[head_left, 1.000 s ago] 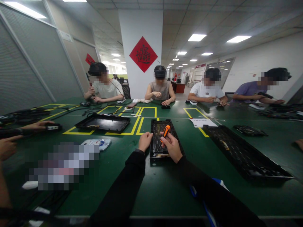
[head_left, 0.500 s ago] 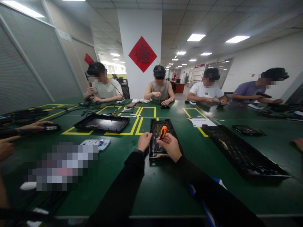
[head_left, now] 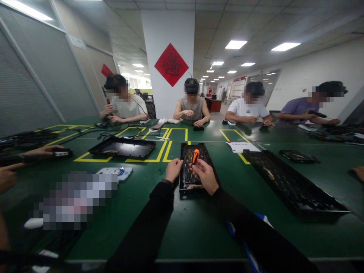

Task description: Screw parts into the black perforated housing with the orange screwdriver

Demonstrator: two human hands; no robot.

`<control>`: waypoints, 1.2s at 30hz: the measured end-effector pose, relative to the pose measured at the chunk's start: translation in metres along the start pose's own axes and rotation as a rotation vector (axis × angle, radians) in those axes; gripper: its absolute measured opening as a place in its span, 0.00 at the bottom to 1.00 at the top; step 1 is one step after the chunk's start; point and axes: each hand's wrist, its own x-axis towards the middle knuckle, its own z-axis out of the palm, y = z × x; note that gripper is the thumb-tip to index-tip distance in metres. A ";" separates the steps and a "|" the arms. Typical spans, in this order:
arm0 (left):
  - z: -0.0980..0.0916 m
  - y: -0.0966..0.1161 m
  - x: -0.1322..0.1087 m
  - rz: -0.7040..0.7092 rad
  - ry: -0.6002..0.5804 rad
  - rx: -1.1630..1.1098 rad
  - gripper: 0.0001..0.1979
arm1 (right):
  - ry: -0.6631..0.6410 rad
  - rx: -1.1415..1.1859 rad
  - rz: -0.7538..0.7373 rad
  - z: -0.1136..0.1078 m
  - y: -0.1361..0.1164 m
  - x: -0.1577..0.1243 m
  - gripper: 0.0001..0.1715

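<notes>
In my right hand (head_left: 206, 176), thumb and fingers close on a screwdriver (head_left: 196, 156) with an orange and black handle. Its thin shaft points down into a shallow black plastic casing (head_left: 186, 157), near the end closest to me. The casing lies lengthwise in front of me with its open side up. My left hand (head_left: 173, 170) is closed at the casing's left edge and steadies it; its fingertips are partly hidden. A tan piece (head_left: 195, 186) lies inside by the near end. I cannot make out the screwdriver's tip clearly.
Another black casing (head_left: 126, 155) lies at the left, and a long one (head_left: 295, 189) at the right. A white paper (head_left: 241, 147) and cables (head_left: 113, 131) are on the green table. Several people sit across; a co-worker's hands (head_left: 11, 174) show at far left.
The screwdriver's handle has tipped slightly and my right fingers have shifted around it. My left hand and the casing stay where they were.
</notes>
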 end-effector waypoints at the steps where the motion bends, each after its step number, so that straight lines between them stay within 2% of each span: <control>1: 0.000 0.000 0.000 0.003 0.001 -0.005 0.18 | -0.004 0.001 0.002 0.000 0.000 0.000 0.21; 10: -0.001 0.002 0.000 -0.017 -0.009 0.020 0.18 | -0.007 -0.139 -0.038 -0.004 0.005 0.002 0.22; 17: 0.001 -0.002 0.001 0.007 -0.004 0.005 0.18 | 0.045 -0.038 -0.021 -0.001 0.003 0.002 0.21; 24: 0.001 -0.002 0.001 -0.010 -0.011 0.024 0.18 | -0.002 0.022 -0.015 0.000 -0.002 0.000 0.19; 36: 0.001 -0.003 0.002 -0.004 -0.012 0.029 0.19 | 0.040 -0.125 -0.030 -0.003 0.003 0.003 0.24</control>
